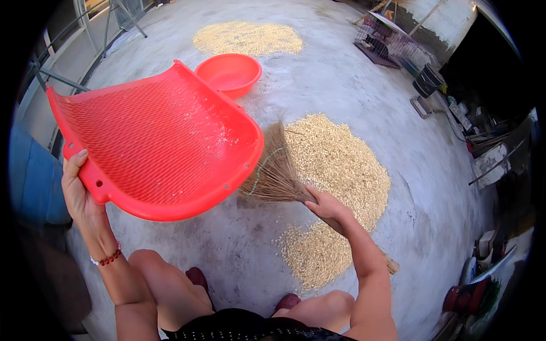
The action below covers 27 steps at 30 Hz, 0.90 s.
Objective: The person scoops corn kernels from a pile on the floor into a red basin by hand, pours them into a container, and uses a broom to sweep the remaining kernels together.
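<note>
My left hand [81,187] grips the near left rim of a red ribbed plastic winnowing scoop [158,136], thumb on top. The scoop is held above the floor; a few pale specks cling to its ridges, otherwise it carries nothing. In my right hand [326,204] is the handle of a straw hand broom [275,174] with a green binding thread. Its bristles fan out beside the scoop's right edge, partly hidden behind it. Under and beyond my right forearm, a heap of pale yellow grain, possibly cracked corn [341,157], spreads over the concrete.
A red plastic basin [230,74] sits behind the scoop. Farther off lies another grain patch [247,37]. At the right stand a wire cage [379,40] with a dark animal, a black bucket [428,81] and clutter along the wall. A blue container [36,183] is at the left.
</note>
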Each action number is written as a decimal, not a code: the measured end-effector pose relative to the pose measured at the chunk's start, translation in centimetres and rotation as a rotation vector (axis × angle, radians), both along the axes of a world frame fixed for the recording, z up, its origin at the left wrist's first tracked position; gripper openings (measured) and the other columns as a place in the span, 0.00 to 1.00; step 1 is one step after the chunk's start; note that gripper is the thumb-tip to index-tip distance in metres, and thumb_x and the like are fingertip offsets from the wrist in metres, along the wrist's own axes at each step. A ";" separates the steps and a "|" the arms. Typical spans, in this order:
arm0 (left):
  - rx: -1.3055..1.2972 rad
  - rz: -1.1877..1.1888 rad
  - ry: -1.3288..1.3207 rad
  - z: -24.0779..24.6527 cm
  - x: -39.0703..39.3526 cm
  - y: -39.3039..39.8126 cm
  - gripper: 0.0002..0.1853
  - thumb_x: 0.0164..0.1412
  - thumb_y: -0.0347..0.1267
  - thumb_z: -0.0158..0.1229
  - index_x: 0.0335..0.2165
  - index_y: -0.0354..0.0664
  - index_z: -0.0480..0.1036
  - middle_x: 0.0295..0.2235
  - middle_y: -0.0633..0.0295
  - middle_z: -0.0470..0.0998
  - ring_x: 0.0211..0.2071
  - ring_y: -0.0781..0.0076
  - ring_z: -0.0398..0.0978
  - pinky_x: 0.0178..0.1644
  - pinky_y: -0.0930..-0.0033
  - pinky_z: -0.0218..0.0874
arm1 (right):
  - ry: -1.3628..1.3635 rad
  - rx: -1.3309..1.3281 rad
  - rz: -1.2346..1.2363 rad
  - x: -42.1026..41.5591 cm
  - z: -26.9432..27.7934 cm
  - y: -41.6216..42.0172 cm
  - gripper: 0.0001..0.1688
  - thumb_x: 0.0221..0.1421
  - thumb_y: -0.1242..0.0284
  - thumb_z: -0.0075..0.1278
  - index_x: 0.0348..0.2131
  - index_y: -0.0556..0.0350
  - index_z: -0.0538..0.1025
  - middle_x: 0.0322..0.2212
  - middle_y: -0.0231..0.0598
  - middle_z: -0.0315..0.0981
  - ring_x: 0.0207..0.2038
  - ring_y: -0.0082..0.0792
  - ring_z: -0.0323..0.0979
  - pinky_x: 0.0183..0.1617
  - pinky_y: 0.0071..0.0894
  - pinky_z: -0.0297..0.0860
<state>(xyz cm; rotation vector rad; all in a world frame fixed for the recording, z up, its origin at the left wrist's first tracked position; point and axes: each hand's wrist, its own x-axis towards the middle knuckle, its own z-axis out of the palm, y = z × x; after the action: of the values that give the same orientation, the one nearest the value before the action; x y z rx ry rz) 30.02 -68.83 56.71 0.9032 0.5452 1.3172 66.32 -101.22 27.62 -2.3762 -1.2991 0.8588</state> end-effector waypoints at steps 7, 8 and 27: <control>-0.106 -0.073 0.068 -3.4 -1.3 3.7 0.21 0.53 0.19 0.52 0.48 0.30 0.64 0.45 0.50 0.72 0.44 0.58 0.73 0.49 0.59 0.69 | -0.153 -0.199 -0.072 2.8 -5.2 -1.2 0.29 0.53 0.57 0.47 0.53 0.42 0.61 0.36 0.52 0.74 0.40 0.54 0.72 0.43 0.49 0.68; -0.104 -0.078 0.076 -1.9 -2.1 3.1 0.19 0.53 0.20 0.53 0.46 0.30 0.65 0.44 0.50 0.73 0.43 0.59 0.74 0.49 0.59 0.69 | -0.179 -0.196 -0.073 2.6 -3.9 -1.8 0.30 0.53 0.57 0.47 0.53 0.42 0.60 0.34 0.51 0.75 0.39 0.53 0.72 0.42 0.48 0.68; 0.005 -0.016 0.249 -3.7 -0.7 -1.1 0.19 0.54 0.27 0.56 0.45 0.31 0.67 0.44 0.54 0.74 0.44 0.65 0.73 0.50 0.67 0.66 | -0.296 -0.421 0.454 0.9 -4.8 -17.8 0.34 0.50 0.57 0.52 0.56 0.20 0.60 0.25 0.42 0.74 0.29 0.45 0.75 0.31 0.44 0.70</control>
<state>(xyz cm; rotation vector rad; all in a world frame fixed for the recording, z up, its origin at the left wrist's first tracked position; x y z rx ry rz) 29.31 -69.92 53.01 1.0810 0.7262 1.1994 67.20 -118.98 22.85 -2.6429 -2.0014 1.0117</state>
